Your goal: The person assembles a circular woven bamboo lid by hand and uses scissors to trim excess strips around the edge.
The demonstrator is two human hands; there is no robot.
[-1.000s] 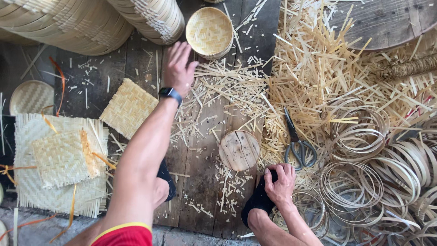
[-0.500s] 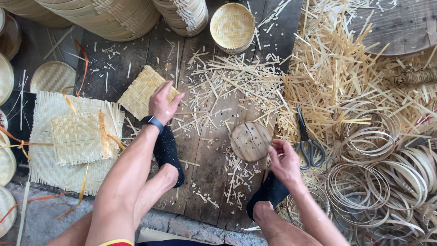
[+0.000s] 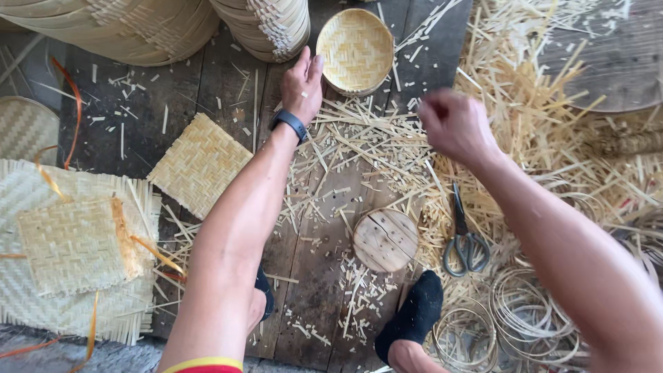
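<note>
Far left: A stack of flat woven bamboo mats (image 3: 72, 249) lies on the plank floor (image 3: 207, 97), orange strips draped across it; these pieces look finished.
Left of centre: A single square woven mat (image 3: 200, 164) rests at an angle on the floor, just left of your forearm and untouched.
Top: Stacked woven baskets (image 3: 166, 24) stand along the upper edge, which suggests much of the batch is already made.
Your left hand: Your left hand (image 3: 302, 84), a dark watch at the wrist, stretches forward, fingers released and held together, palm down over the boards.
Small basket: The small round woven basket (image 3: 355, 50) sits just right of and a little beyond your fingertips, close but not gripped; whether a finger brushes its rim you cannot tell.
Centre: A round wooden disc (image 3: 385, 239) lies among the trimmings between your feet, well apart from both hands.
Your right hand: Your right hand (image 3: 454, 126) hangs blurred above the offcuts, fingers loosely curled; you cannot tell whether it grips anything.
Right of centre: Scissors (image 3: 464, 238) lie idle below that hand.
Right: Loose bamboo splints (image 3: 545, 103) and coiled bamboo hoops (image 3: 525, 318) remain, so, as a judgement, material is left to work.
</note>
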